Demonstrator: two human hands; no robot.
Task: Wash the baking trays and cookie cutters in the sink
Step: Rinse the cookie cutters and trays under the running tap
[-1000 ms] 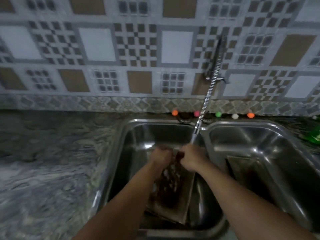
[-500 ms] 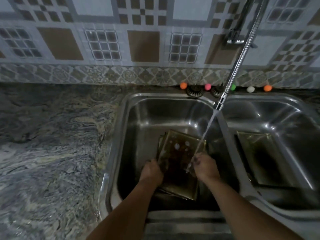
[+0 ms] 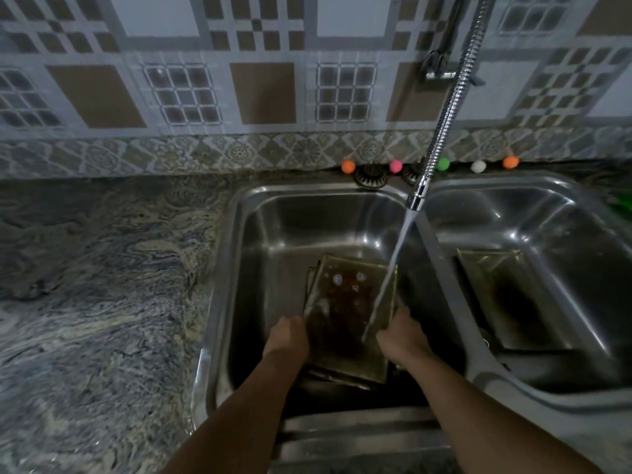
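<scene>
A dirty rectangular baking tray [image 3: 345, 313] with dark brown residue lies tilted in the left sink basin [image 3: 273, 241], on top of at least one other tray. My left hand [image 3: 287, 338] grips its left edge and my right hand [image 3: 402, 336] grips its right edge. Water runs from the flexible tap [image 3: 444, 121] onto the tray's right side, close to my right hand. Another baking tray [image 3: 513, 302] lies in the right sink basin [image 3: 581, 254]. No cookie cutters can be made out.
A marbled stone counter [image 3: 95, 285] stretches to the left of the sink. Small coloured balls [image 3: 395, 165] and round fittings sit along the back ledge under the tiled wall. Something green [image 3: 624, 206] shows at the far right edge.
The tray has dropped from upright under the tap to lying low in the left basin. My hands slid from its top to its side edges. The view tilted downward.
</scene>
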